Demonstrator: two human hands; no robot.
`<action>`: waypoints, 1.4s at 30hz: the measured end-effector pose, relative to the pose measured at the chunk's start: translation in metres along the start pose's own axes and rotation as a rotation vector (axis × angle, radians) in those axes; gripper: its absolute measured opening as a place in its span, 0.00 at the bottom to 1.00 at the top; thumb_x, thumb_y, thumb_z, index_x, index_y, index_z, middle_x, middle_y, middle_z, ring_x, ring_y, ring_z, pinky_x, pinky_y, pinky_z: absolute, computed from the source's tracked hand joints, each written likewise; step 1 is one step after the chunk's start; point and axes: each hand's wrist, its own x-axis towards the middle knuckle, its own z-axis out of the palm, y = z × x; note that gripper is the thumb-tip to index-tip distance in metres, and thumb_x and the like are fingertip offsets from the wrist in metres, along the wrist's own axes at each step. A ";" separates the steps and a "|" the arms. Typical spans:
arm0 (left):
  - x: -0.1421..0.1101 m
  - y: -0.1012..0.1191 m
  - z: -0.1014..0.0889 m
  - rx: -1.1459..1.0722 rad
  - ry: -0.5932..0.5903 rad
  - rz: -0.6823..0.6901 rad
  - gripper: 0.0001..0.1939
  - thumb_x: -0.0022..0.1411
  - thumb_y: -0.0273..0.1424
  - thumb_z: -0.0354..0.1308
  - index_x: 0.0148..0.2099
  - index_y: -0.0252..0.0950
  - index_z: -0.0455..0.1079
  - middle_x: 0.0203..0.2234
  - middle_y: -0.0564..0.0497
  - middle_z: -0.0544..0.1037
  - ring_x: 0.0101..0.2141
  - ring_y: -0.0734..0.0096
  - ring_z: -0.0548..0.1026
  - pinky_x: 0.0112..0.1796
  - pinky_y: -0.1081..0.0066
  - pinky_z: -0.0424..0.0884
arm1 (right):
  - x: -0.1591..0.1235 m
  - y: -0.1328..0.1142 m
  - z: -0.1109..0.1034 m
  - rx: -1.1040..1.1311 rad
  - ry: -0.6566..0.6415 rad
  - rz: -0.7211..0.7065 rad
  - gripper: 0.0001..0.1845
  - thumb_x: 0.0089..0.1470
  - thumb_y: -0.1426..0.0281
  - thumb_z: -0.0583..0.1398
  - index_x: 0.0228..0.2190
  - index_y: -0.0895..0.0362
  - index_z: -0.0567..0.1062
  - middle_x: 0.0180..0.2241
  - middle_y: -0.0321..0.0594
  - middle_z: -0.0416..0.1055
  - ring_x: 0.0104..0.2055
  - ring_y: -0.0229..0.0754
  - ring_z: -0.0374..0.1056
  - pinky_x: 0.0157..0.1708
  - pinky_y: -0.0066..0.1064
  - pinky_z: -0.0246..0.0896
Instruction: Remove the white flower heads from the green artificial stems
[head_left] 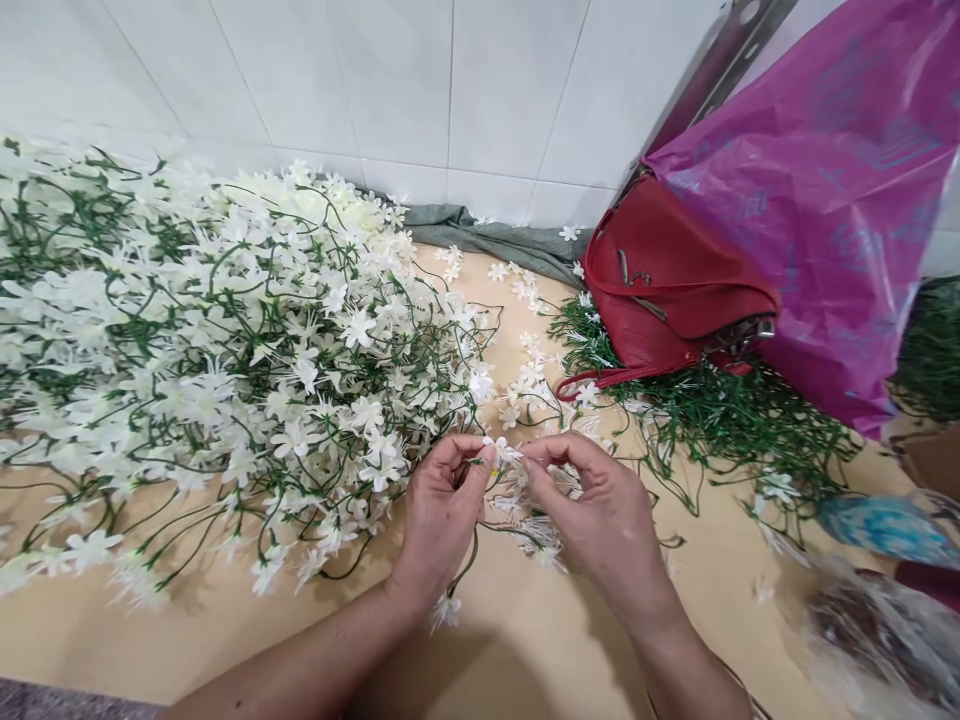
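My left hand [442, 520] pinches a green artificial flower stem [471, 568] between thumb and forefinger. The stem hangs below that hand, with a white flower [447, 611] at its lower end. A small white flower head [502, 452] sits between my two hands. My right hand [604, 515] closes thumb and forefinger on its right edge, the other fingers curled. Whether the head is seated on the stem I cannot tell. Loose white blossoms and stamen-like pieces [529, 530] lie on the table beneath my hands.
A large heap of white artificial flowers [225, 370] covers the left side of the tan table [495, 660]. At right, a red handbag [667, 270] rests on green stems [712, 430] beside a purple plastic bag [832, 200]. A clear plastic bag [885, 630] lies nearer. White tiles [390, 90] stand behind.
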 end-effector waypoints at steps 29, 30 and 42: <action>-0.006 -0.005 -0.003 0.056 -0.061 0.037 0.08 0.67 0.37 0.64 0.40 0.37 0.77 0.28 0.55 0.76 0.18 0.82 0.65 0.19 0.80 0.63 | -0.005 0.000 0.025 0.089 0.098 0.209 0.07 0.56 0.65 0.64 0.28 0.53 0.75 0.26 0.36 0.74 0.25 0.39 0.66 0.26 0.31 0.63; -0.007 -0.006 -0.004 0.060 -0.067 0.044 0.08 0.67 0.36 0.64 0.40 0.37 0.77 0.28 0.55 0.76 0.19 0.82 0.65 0.19 0.80 0.64 | -0.004 0.000 0.025 0.114 0.095 0.228 0.07 0.56 0.64 0.64 0.28 0.54 0.75 0.26 0.36 0.73 0.24 0.39 0.65 0.25 0.30 0.63; -0.006 -0.007 -0.004 0.058 -0.073 0.048 0.09 0.68 0.37 0.64 0.41 0.36 0.77 0.27 0.55 0.76 0.19 0.82 0.63 0.20 0.81 0.63 | -0.001 0.012 0.022 0.216 0.091 0.180 0.09 0.57 0.68 0.65 0.41 0.53 0.76 0.29 0.34 0.72 0.32 0.40 0.68 0.32 0.30 0.64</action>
